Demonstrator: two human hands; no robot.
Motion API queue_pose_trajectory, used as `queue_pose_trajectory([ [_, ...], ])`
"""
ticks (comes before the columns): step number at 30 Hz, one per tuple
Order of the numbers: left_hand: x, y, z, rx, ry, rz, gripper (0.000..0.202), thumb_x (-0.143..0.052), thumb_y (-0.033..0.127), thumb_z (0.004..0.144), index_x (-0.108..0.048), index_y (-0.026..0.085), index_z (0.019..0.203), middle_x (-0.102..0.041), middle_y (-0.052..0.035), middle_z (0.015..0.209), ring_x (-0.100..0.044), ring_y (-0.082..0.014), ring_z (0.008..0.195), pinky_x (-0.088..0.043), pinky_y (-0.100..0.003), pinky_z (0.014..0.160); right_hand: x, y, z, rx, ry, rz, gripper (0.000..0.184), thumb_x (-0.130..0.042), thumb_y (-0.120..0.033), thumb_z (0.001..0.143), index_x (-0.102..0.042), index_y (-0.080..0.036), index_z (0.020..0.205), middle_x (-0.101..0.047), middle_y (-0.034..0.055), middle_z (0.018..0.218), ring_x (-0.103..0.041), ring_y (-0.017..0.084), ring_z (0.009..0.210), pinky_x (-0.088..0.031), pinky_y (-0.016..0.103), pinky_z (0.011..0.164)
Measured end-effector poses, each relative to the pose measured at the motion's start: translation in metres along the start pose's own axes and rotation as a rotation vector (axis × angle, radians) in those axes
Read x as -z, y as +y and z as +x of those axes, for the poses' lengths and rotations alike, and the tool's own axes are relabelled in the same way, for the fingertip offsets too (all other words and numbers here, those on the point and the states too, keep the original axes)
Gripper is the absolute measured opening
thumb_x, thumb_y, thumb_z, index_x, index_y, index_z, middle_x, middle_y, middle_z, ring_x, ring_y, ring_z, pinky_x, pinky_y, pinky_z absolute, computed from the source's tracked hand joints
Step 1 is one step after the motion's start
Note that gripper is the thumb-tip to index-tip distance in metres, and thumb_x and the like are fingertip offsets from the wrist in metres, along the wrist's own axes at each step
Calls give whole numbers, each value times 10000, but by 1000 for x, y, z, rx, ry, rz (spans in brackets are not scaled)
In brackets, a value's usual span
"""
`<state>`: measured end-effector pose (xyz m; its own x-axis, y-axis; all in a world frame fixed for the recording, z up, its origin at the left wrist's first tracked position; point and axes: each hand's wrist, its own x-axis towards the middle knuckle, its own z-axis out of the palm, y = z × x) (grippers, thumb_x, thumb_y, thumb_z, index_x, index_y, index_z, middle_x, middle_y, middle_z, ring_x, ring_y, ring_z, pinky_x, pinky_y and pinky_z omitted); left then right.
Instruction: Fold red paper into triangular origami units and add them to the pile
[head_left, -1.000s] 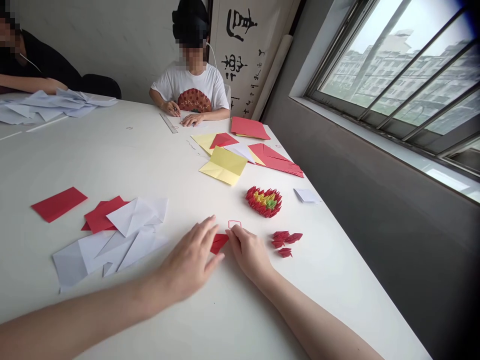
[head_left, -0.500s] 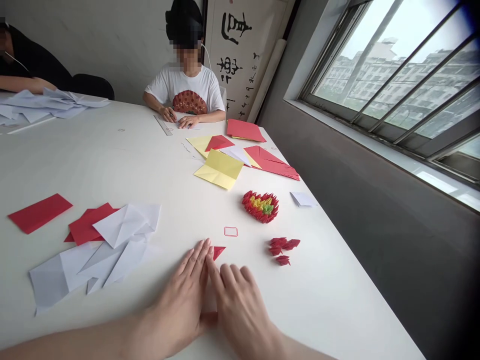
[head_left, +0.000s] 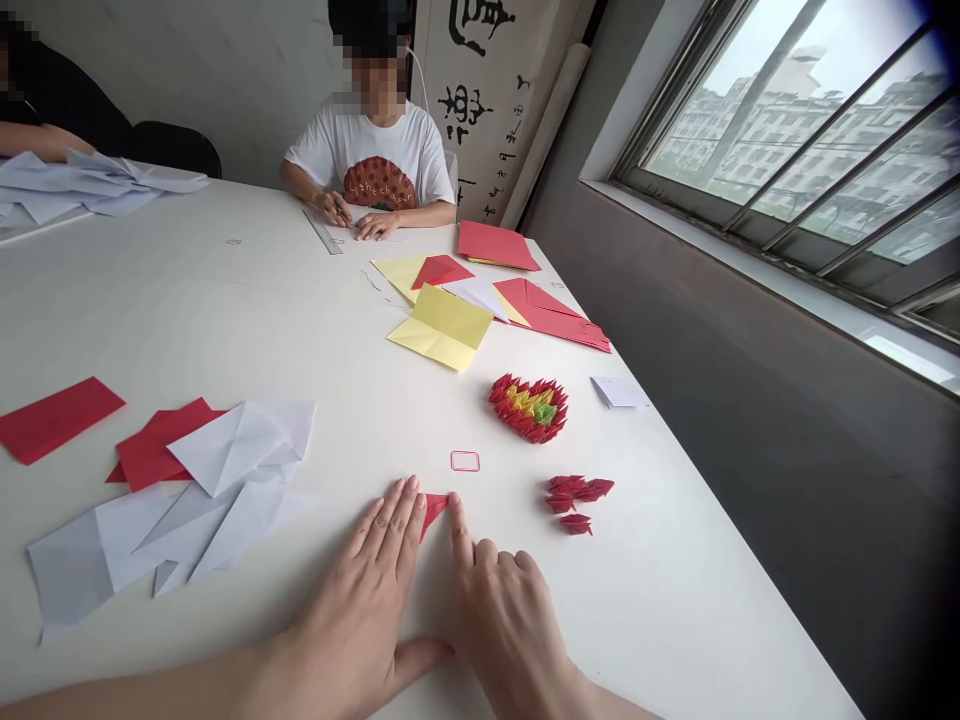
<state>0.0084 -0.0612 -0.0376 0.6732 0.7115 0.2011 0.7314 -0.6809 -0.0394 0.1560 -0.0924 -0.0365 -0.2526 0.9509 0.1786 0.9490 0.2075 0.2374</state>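
Your open left hand point(head_left: 352, 590) and right hand point(head_left: 506, 615) flanked the red paper piece point(head_left: 430, 510) — grasping nothing — its long axis slanting near-left, your right forefinger point(head_left: 457, 525) touching its right tip.

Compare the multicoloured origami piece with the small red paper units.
The red, yellow and green origami piece is one joined mass; the small red paper units lie loose. It is larger and multicoloured; the units are all red. Both have pointed tips and rest on the white table.

Your left forearm point(head_left: 150, 695) runs off the bottom edge, the far papers point(head_left: 75, 180) off the left, and the tiny red mark point(head_left: 234, 241) is unreadable.
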Motion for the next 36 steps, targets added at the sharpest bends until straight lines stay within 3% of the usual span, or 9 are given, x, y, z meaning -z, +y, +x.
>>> queue_pose_trajectory([
  [5, -1, 1, -1, 34, 35, 36, 948, -421, 678, 709, -315, 16, 1379, -306, -220, 1431, -130, -344, 1367, -105, -459, 1104, 9, 8, 7, 11, 0, 68, 588, -350, -39, 747, -376, -4, 1334, -524, 93, 585, -463, 231, 462, -419, 394, 450],
  [8, -2, 0, 1, 15, 32, 0, 888, -402, 641, 744, -268, 64, 1405, -314, -196, 1435, -172, -327, 1361, -58, -443, 1107, 18, 12, 15, 106, 83, 200, 494, -350, -66, 833, -405, -62, 1324, -609, 186, 1030, -580, 289, 895, -512, 408, 679],
  [10, -1, -2, 2, -15, 27, -31, 830, -383, 597, 777, -182, 129, 1433, -310, -161, 1446, -201, -302, 1358, -29, -430, 1109, 21, 13, 20, 292, 83, 351, 499, -358, -211, 903, -316, -41, 1370, -437, 178, 1345, -399, 289, 1234, -448, 409, 945],
  [12, 0, -3, 4, -56, 8, -54, 798, -360, 570, 797, -106, 176, 1442, -284, -139, 1461, -211, -289, 1357, -11, -432, 1107, 21, 14, 23, 381, 4, 463, 609, -357, -351, 920, -197, -25, 1410, -248, 153, 1466, -208, 263, 1355, -343, 396, 1065],
  [15, 2, -3, 5, -60, -20, -68, 806, -337, 596, 789, -108, 181, 1441, -284, -142, 1462, -208, -308, 1354, 0, -449, 1102, 17, 14, 24, 368, -74, 545, 717, -357, -460, 907, -114, -29, 1426, -158, 155, 1486, -127, 265, 1378, -281, 430, 1098],
  [24, -3, 7, -5, 115, 39, 62, 908, -364, 681, 702, -421, 26, 1328, -374, -201, 1400, -138, -316, 1371, -38, -432, 1120, 11, 15, 19, 255, -36, 531, 719, -360, -535, 884, -200, -84, 1421, -255, 133, 1457, -208, 261, 1359, -316, 431, 1086],
  [27, -6, 7, -9, 117, 41, 131, 959, -383, 713, 693, -450, -35, 1289, -366, -252, 1384, -224, -373, 1335, -122, -463, 1097, 5, 14, 17, 226, 18, 454, 695, -342, -531, 892, -264, -63, 1400, -298, 154, 1435, -256, 277, 1341, -348, 434, 1063],
  [30, -8, 6, -11, 102, -2, 176, 1030, -379, 779, 655, -470, -40, 1273, -388, -278, 1359, -320, -409, 1282, -224, -481, 1053, -2, 14, 16, 87, 112, 348, 665, -355, -484, 903, -347, 11, 1348, -348, 223, 1392, -309, 325, 1310, -367, 473, 1033],
  [36, -3, 6, -7, 101, 29, 135, 962, -375, 708, 734, -388, -53, 1322, -327, -280, 1398, -213, -406, 1329, -191, -496, 1064, -4, 14, 19, 62, 83, 305, 647, -389, -440, 900, -350, 34, 1338, -344, 243, 1389, -321, 335, 1302, -381, 451, 1020],
])
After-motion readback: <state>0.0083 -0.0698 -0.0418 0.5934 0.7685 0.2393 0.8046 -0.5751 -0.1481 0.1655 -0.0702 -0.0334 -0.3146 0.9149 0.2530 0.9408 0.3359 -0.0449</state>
